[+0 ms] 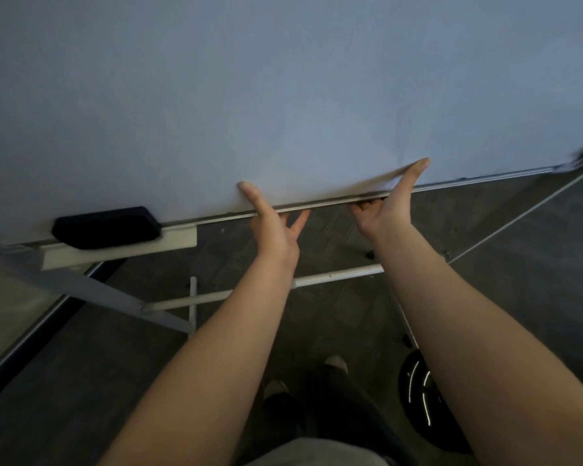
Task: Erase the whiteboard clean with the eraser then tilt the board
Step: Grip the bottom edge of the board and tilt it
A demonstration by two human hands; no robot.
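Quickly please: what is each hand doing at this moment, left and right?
Left hand: holds the bottom edge of the whiteboard, thumb on the front.
Right hand: grips the same edge, fingers curled under it.

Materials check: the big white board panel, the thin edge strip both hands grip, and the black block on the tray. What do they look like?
Large white whiteboard panel: smooth, satin, coated sheet, likely melamine or painted steel; no marks visible.
Thin silver bottom edge strip: looks like aluminium, with a bright linear highlight.
Black rounded eraser block: matte, probably plastic or foam; no gloss.
Left hand and right hand grip the strip.
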